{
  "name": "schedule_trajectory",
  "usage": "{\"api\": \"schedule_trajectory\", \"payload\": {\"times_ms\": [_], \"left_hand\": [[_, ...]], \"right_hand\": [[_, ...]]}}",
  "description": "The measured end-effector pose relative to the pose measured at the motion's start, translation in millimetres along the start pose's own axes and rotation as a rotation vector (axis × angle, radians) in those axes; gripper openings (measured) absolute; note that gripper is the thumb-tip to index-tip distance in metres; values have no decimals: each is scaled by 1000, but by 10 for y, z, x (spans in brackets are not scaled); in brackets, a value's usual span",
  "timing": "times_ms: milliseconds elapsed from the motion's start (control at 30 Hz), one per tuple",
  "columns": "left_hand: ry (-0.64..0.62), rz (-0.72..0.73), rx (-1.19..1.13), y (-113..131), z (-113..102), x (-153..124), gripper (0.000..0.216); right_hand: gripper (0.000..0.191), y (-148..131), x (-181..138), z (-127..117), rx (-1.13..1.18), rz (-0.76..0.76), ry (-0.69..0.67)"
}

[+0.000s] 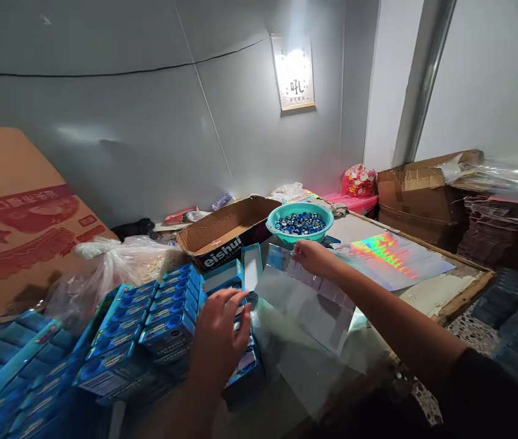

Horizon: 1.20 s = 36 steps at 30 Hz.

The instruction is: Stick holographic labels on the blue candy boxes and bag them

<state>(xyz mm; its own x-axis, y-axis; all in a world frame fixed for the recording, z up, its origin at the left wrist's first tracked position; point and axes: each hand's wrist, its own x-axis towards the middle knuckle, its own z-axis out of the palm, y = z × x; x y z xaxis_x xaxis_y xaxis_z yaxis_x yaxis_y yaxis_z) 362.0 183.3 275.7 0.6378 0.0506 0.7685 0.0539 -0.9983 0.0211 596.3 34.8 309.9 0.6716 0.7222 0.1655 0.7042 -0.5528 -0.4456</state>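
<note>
My left hand point(220, 332) lies palm down with spread fingers on a stack of small blue boxes point(167, 317) near the table's front. My right hand point(314, 256) reaches forward, its fingers curled over the far edge of a stack of clear plastic sheets point(314, 305); it sits just below a teal bowl point(300, 221) filled with blue glass beads. An open blue box point(245, 268) stands between the two hands.
An open cardboard box point(227, 235) sits behind the blue boxes. A holographic sheet point(391, 256) lies at right on the table. A clear plastic bag point(117, 265) and a big printed carton point(16, 225) stand at left. Cartons point(418, 195) are piled at the back right.
</note>
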Motion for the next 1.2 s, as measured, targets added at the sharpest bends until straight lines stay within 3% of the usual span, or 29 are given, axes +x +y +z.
{"api": "schedule_trajectory", "payload": {"times_ms": [100, 167, 267, 433, 567, 700, 833, 933, 1000, 1100, 1200], "left_hand": [[143, 167, 128, 234, -132, 232, 39], [223, 146, 166, 315, -216, 343, 46], [275, 127, 171, 289, -316, 379, 45], [333, 249, 170, 147, -389, 233, 44], [395, 266, 181, 127, -390, 145, 50], [445, 271, 209, 129, -392, 115, 40], [389, 262, 111, 110, -364, 57, 27], [343, 64, -156, 67, -310, -42, 14], [281, -275, -302, 17, -276, -112, 4], [175, -798, -485, -91, -242, -166, 20], [153, -943, -632, -223, -194, -139, 29]], "right_hand": [[13, -502, -282, -281, 10, -208, 91], [13, -770, -489, -433, -25, -439, 159], [14, -972, -720, -536, -84, -620, 161], [14, -994, -825, -476, -125, -711, 139], [14, -1007, -842, -464, -110, -734, 124], [16, -1027, -866, -520, -109, -702, 148], [20, -951, -706, -548, -98, -589, 239], [19, -691, -402, -494, -124, -395, 232], [17, -402, -189, -421, -148, -246, 160], [12, 55, 6, -297, -154, -68, 60], [13, 270, 36, -190, -132, -1, 54]]}}
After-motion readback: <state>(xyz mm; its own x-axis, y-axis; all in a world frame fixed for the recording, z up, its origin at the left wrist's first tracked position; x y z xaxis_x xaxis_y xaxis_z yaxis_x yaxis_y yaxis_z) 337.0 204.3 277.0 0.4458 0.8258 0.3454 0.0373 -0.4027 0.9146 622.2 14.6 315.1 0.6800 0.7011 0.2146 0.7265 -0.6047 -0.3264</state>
